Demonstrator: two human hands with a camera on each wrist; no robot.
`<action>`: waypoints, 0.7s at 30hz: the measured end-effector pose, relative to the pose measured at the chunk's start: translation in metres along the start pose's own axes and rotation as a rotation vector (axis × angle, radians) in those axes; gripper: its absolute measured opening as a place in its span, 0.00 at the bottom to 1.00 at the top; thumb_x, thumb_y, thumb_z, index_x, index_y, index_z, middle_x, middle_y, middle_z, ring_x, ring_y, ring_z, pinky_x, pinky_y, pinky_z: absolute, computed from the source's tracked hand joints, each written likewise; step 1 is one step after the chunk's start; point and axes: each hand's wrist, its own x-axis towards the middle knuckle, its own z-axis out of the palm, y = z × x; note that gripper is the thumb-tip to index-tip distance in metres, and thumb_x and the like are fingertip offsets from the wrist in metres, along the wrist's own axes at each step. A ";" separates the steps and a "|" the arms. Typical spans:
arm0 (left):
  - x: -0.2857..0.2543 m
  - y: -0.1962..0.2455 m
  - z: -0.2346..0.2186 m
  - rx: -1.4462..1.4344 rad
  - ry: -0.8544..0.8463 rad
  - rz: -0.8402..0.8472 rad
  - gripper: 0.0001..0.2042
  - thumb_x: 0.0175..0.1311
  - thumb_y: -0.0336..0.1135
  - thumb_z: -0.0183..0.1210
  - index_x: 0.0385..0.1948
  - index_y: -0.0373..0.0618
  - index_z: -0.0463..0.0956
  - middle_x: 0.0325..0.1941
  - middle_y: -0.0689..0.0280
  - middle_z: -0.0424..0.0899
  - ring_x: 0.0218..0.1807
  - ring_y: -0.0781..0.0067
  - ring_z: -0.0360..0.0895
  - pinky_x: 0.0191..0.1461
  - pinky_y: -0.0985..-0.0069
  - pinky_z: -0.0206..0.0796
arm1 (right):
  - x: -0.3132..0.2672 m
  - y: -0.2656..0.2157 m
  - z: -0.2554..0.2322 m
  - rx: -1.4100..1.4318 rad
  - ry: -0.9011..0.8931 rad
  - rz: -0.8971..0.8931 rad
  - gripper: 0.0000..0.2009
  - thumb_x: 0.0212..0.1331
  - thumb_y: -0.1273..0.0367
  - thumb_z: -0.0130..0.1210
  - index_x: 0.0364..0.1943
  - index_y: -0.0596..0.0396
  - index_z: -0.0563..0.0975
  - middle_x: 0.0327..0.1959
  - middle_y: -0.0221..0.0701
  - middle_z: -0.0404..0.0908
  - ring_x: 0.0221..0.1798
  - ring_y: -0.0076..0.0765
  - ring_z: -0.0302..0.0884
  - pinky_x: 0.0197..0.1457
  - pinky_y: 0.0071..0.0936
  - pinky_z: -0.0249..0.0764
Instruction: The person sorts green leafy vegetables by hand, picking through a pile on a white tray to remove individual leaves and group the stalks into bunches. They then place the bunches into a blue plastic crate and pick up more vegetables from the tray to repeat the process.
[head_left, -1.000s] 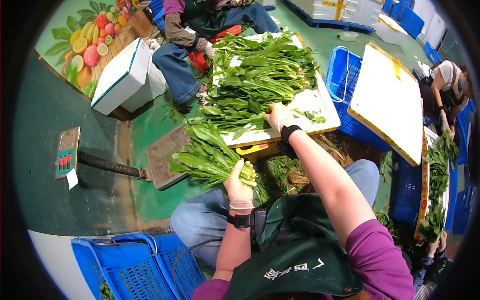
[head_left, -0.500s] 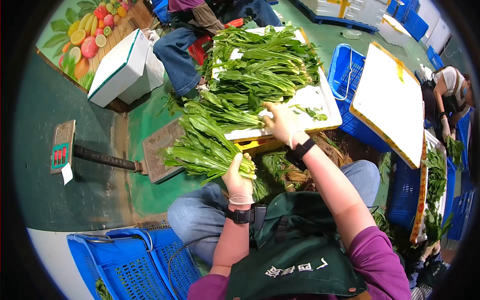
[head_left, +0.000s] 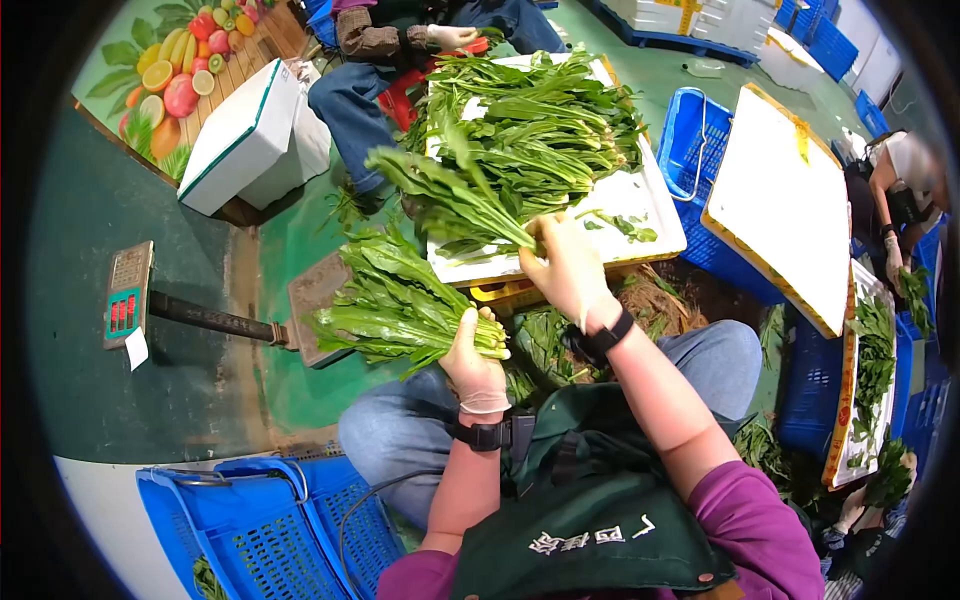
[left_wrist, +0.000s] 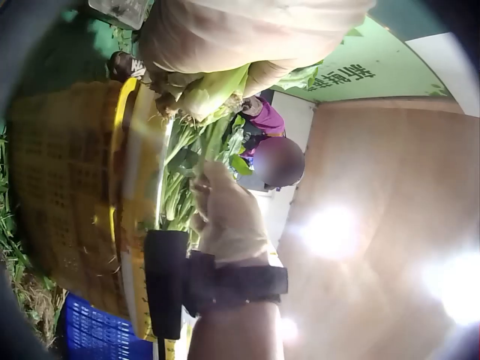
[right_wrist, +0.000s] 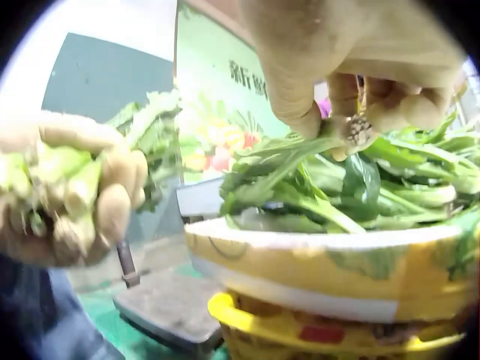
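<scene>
One clump of greens (head_left: 465, 208) has just come up off the foam tray (head_left: 657, 200), our right hand (head_left: 568, 262) pinching its stem ends, while our left hand (head_left: 473, 365) curls round a fuller bunch (head_left: 395, 310) near the scale (head_left: 308, 285), leaving neither hand free.

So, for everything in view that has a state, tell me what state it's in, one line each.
Foam tray, mostly covered with loose greens, bare toward one corner
Left bunch, held, leaves spread out
Left grip, closed round the left bunch
Right bunch, held over the tray, leaves partly blurred
Right grip, pinching the right bunch
Scale, on, display lit red
Foam board, tilted
Blue basket, partly hidden by the board
</scene>
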 end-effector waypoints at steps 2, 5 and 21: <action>0.000 -0.003 0.002 -0.044 -0.012 0.014 0.08 0.65 0.28 0.59 0.44 0.38 0.77 0.40 0.61 0.83 0.39 0.66 0.82 0.40 0.70 0.76 | -0.019 -0.015 -0.014 0.102 -0.080 0.123 0.13 0.54 0.65 0.61 0.40 0.54 0.73 0.34 0.39 0.76 0.39 0.48 0.77 0.42 0.42 0.74; -0.007 -0.011 0.002 -0.001 -0.108 -0.214 0.11 0.65 0.26 0.58 0.47 0.36 0.75 0.43 0.60 0.82 0.42 0.65 0.82 0.47 0.69 0.77 | -0.050 -0.014 -0.010 0.337 -0.247 0.295 0.16 0.53 0.64 0.63 0.40 0.56 0.73 0.34 0.42 0.79 0.37 0.48 0.79 0.42 0.39 0.75; -0.014 -0.023 -0.003 -0.075 -0.380 -0.589 0.12 0.69 0.34 0.58 0.49 0.40 0.74 0.38 0.64 0.82 0.35 0.70 0.80 0.36 0.71 0.75 | -0.079 0.023 -0.016 0.810 -0.438 0.624 0.11 0.54 0.67 0.68 0.31 0.57 0.77 0.21 0.20 0.74 0.26 0.15 0.68 0.29 0.18 0.65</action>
